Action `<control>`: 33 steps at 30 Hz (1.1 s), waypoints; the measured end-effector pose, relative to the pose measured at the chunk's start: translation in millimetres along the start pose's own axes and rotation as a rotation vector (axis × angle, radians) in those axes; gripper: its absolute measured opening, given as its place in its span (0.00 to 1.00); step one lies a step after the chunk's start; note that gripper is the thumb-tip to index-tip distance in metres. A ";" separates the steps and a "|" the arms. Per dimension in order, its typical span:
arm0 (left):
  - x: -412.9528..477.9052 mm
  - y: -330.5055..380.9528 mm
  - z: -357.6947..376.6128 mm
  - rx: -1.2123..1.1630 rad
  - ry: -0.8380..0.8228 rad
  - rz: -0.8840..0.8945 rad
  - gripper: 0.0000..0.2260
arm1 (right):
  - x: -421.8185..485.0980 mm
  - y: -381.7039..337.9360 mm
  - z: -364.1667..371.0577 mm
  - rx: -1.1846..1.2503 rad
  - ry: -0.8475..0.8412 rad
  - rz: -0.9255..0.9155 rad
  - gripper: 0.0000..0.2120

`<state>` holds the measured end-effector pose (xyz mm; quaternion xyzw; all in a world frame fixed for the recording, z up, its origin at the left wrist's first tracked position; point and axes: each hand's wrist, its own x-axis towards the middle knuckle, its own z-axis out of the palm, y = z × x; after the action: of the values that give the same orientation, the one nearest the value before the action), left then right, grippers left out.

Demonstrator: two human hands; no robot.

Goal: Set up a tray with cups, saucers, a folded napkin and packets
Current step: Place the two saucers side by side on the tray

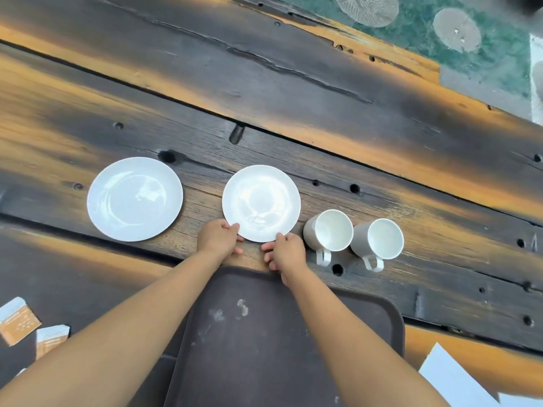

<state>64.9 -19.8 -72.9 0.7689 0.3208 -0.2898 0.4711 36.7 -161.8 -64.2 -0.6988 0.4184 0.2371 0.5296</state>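
Two white saucers lie on the dark wooden table: one at the left (135,199), one in the middle (261,203). My left hand (219,238) pinches the middle saucer's near-left rim, and my right hand (284,250) pinches its near-right rim. Two white cups stand right of that saucer, the nearer one (328,232) and the farther one (378,241), handles pointing toward me. A dark brown tray (264,348) sits right below my hands, bare. Orange-and-white packets (17,320) lie at the lower left. A white napkin (458,377) shows at the lower right.
The table (264,83) has deep cracks and knot holes between its planks. Its far edge runs diagonally at the upper right, with green patterned floor (440,39) beyond it.
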 end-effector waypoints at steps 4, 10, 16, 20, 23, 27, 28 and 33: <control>-5.1 -1.8 1.0 -0.034 0.032 -0.011 0.13 | -8.1 -5.3 -3.6 0.054 -0.015 0.028 0.11; -33.0 -12.4 -7.9 -0.125 0.036 -0.008 0.13 | -41.6 -1.2 -11.6 0.106 -0.050 0.067 0.11; -83.4 -32.1 -19.4 -0.130 0.063 0.010 0.13 | -93.7 10.4 -26.6 0.106 -0.087 0.014 0.11; -121.3 -48.3 -18.2 -0.172 0.082 0.042 0.13 | -128.2 33.5 -38.8 0.126 -0.077 -0.003 0.09; -146.8 -67.3 -10.0 -0.191 0.034 0.073 0.10 | -148.6 62.5 -53.8 0.193 -0.069 0.030 0.10; -182.8 -94.7 10.9 -0.150 0.021 0.085 0.09 | -170.4 103.5 -78.5 0.277 -0.053 0.059 0.10; -190.0 -101.0 17.4 -0.151 0.016 0.080 0.09 | -174.2 112.0 -84.0 0.287 -0.048 0.064 0.09; -231.5 -131.8 62.5 -0.207 -0.024 0.013 0.08 | -191.6 160.9 -124.5 0.273 -0.037 0.074 0.10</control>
<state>-190.1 -81.5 5.0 0.7148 0.3385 -0.2612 0.5534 -214.7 -229.0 37.7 -0.6000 0.4622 0.2103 0.6182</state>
